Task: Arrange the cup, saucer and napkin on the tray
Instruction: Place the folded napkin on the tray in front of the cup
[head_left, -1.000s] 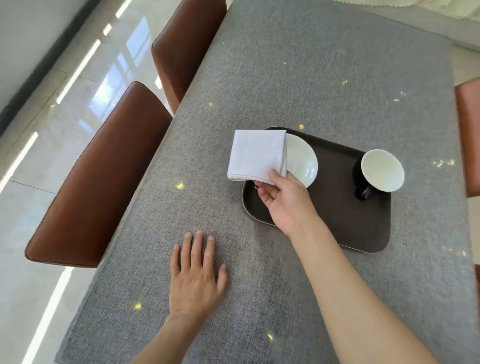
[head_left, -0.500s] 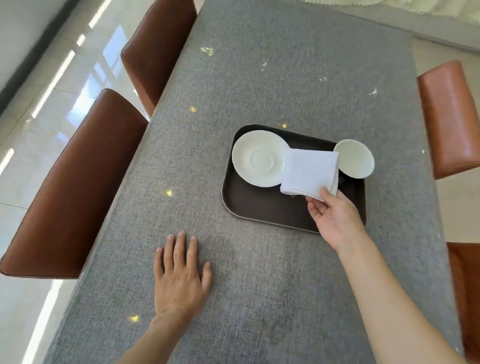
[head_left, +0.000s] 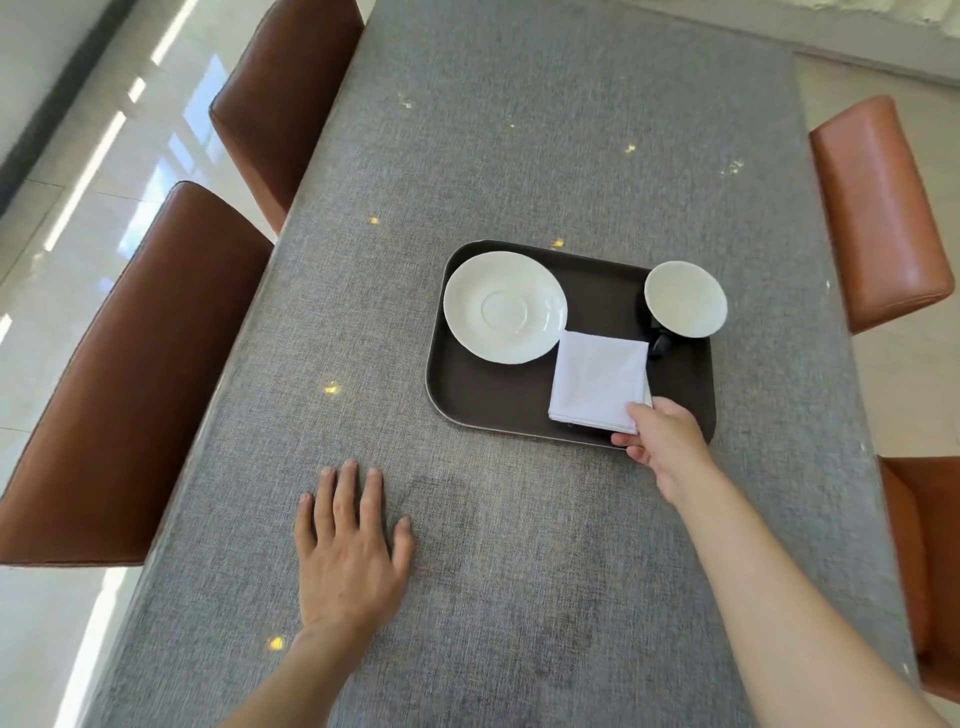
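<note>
Here right hand (head_left: 667, 447) fingers (head_left: 623, 440) pinch the napkin (head_left: 597, 382); left hand (head_left: 348, 551) fingers (head_left: 345, 493) spread flat.

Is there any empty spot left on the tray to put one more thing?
Yes. The tray is bare at its near-left corner, between the saucer, the napkin and the front rim. A narrow strip is free between saucer and cup. The near-right part is crowded: the right hand holds the napkin there, close to the cup's handle.
</note>
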